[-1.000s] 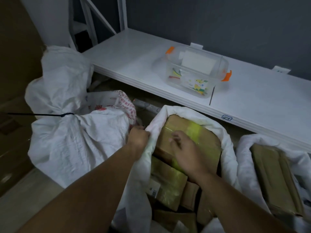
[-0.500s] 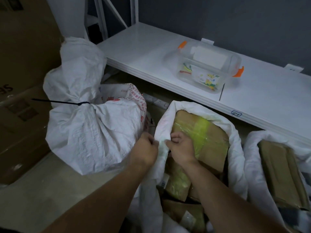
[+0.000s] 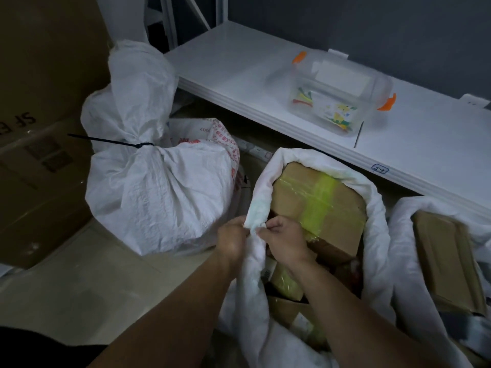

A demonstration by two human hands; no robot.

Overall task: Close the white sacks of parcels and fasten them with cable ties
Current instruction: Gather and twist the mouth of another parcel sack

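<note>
An open white sack (image 3: 374,224) stands in the middle, its rim rolled down around brown cardboard parcels (image 3: 316,205) with yellow-green tape. My left hand (image 3: 232,241) and my right hand (image 3: 285,241) both pinch the rolled rim at the sack's left edge, close together. To the left a closed white sack (image 3: 156,192) is cinched at its neck by a black cable tie (image 3: 117,142) whose tail sticks out leftward. A second open sack (image 3: 414,261) with a parcel in it stands at the right edge.
A white shelf (image 3: 239,75) runs across the back with a clear plastic box (image 3: 342,96) with orange latches holding coloured ties. A loose black cable tie (image 3: 358,135) lies beside the box. Large cardboard cartons (image 3: 37,128) stand at the left. A power strip (image 3: 255,150) lies under the shelf.
My right hand left the top parcel and came to the sack's left rim beside my left hand. Both hands now pinch the rolled rim. The view shifted left and down.
</note>
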